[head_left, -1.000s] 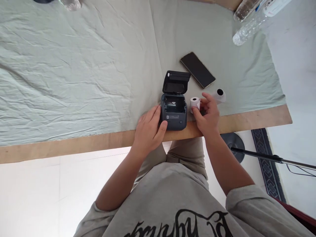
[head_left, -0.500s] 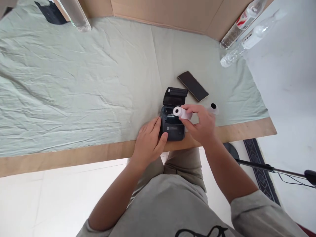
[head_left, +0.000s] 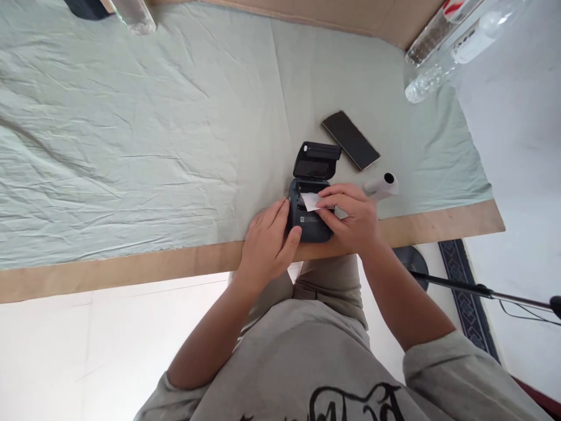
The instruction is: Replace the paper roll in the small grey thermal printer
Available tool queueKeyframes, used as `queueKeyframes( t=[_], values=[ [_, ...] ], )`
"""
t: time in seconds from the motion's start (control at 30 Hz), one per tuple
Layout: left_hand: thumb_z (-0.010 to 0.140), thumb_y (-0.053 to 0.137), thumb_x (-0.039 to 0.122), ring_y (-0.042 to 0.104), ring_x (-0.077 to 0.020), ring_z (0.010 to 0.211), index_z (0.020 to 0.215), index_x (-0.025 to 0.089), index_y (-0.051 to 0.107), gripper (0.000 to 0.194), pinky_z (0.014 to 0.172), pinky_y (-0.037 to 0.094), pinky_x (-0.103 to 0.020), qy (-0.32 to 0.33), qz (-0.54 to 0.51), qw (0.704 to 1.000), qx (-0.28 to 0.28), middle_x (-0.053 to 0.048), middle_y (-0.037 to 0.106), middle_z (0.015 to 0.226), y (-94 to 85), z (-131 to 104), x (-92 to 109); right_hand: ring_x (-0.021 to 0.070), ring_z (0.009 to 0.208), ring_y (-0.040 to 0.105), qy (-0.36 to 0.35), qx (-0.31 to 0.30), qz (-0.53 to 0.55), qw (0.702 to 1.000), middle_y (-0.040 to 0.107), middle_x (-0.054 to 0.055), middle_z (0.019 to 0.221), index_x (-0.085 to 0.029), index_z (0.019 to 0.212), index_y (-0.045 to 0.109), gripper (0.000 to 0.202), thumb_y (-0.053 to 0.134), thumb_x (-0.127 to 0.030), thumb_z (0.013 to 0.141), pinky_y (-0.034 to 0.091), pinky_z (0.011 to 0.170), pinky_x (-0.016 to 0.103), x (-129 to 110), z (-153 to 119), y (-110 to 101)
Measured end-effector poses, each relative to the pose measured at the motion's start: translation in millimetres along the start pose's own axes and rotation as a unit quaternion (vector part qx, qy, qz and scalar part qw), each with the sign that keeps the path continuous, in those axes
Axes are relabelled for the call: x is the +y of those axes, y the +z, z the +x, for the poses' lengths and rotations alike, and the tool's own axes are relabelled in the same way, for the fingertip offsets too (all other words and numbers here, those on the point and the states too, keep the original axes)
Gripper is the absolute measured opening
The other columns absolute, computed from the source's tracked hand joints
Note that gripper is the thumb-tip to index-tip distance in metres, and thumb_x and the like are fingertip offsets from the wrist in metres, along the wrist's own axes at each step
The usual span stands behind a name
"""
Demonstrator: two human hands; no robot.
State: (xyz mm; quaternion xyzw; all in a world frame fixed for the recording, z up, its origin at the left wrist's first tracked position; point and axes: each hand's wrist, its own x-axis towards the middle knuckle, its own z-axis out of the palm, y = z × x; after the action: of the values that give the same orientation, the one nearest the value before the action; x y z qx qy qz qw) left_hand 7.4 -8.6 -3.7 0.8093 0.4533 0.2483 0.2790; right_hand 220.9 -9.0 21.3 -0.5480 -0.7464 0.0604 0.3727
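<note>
A small dark printer lies near the table's front edge, its black lid raised at the back. My left hand rests along the printer's left side, thumb over its front corner. Inside the compartment is a white paper roll, with my right hand closed on it from the right. My fingers hide much of the roll. A second white roll lies just beyond my right hand.
Behind the printer lies a dark phone. Two clear bottles stand or lie at the back right by a cardboard wall. A clear container is at the back left. Pale green cloth covers the table.
My right hand has lowered the paper roll from above the printer into its open compartment. The roll has turned, and a white flap of paper now shows. The whole view has shifted slightly.
</note>
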Motion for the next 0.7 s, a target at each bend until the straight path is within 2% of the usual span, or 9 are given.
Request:
queueKeyframes(
  t=[0.13,0.23,0.3,0.4,0.47,0.53,0.6,0.7],
  values=[
    [0.111,0.021,0.061,0.056,-0.0341,0.144,0.152,0.006,0.052,0.076,0.121,0.047,-0.055,-0.020,-0.055,0.998,0.011,-0.023,0.056,0.156,-4.9,2,-1,0.0167,0.095,0.071,-0.018,0.064,-0.009,0.998,0.076,0.003,0.098,-0.027,0.088,0.078,0.012,0.068,-0.022,0.094,0.058,0.089,0.036,-10,-20,9],
    [0.111,0.027,0.060,0.057,-0.0293,0.144,0.151,0.010,0.052,0.068,0.121,0.048,-0.048,-0.005,-0.094,0.994,0.048,-0.020,0.060,0.153,-12.5,15,2,0.0165,0.090,0.068,-0.013,0.123,-0.019,0.992,0.072,0.003,0.090,-0.028,0.088,0.079,0.014,0.069,-0.019,0.093,0.057,0.084,0.036,-12,-32,17],
    [0.112,0.032,0.056,0.061,-0.0262,0.140,0.145,0.012,0.056,0.060,0.119,0.050,-0.043,0.029,-0.110,0.989,0.094,-0.018,0.065,0.148,-16.1,32,7,0.0155,0.083,0.066,-0.006,0.143,-0.022,0.989,0.070,0.003,0.085,-0.029,0.088,0.080,0.013,0.072,-0.020,0.092,0.056,0.079,0.035,-13,-38,21],
    [0.112,0.035,0.049,0.064,-0.0244,0.135,0.137,0.017,0.060,0.047,0.118,0.050,-0.041,0.079,-0.123,0.974,0.170,-0.013,0.069,0.140,-16.4,68,16,0.0118,0.069,0.060,0.003,0.130,-0.009,0.991,0.064,0.002,0.073,-0.027,0.089,0.081,0.012,0.071,-0.021,0.093,0.051,0.066,0.029,-14,-44,22],
    [0.111,0.040,0.045,0.060,-0.0246,0.141,0.138,0.023,0.059,0.039,0.123,0.045,-0.042,0.099,-0.131,0.969,0.186,-0.010,0.067,0.145,-14.5,93,21,0.0087,0.057,0.053,0.005,0.108,0.009,0.994,0.058,-0.001,0.062,-0.025,0.090,0.081,0.015,0.068,-0.022,0.095,0.045,0.055,0.024,-15,-46,21],
    [0.109,0.046,0.040,0.058,-0.0237,0.144,0.134,0.025,0.060,0.032,0.122,0.045,-0.039,0.078,-0.147,0.972,0.164,-0.008,0.065,0.149,-13.1,114,27,0.0066,0.050,0.047,0.002,0.093,0.026,0.995,0.055,-0.003,0.055,-0.023,0.090,0.082,0.017,0.066,-0.022,0.096,0.040,0.049,0.022,-15,-45,21],
    [0.107,0.048,0.036,0.067,-0.0233,0.131,0.123,0.025,0.064,0.025,0.111,0.053,-0.037,0.059,-0.150,0.976,0.146,-0.007,0.073,0.134,-13.2,126,33,0.0057,0.048,0.046,-0.003,0.090,0.041,0.995,0.056,-0.003,0.054,-0.022,0.089,0.082,0.019,0.065,-0.021,0.097,0.039,0.047,0.021,-16,-43,20],
    [0.107,0.047,0.032,0.073,-0.0198,0.096,0.108,0.024,0.066,0.021,0.088,0.058,-0.034,0.054,-0.146,0.977,0.148,-0.003,0.078,0.100,-15.1,127,42,0.0054,0.047,0.047,-0.004,0.090,0.060,0.994,0.058,-0.003,0.053,-0.021,0.086,0.082,0.020,0.064,-0.021,0.097,0.039,0.047,0.019,-17,-40,19]
  ],
)
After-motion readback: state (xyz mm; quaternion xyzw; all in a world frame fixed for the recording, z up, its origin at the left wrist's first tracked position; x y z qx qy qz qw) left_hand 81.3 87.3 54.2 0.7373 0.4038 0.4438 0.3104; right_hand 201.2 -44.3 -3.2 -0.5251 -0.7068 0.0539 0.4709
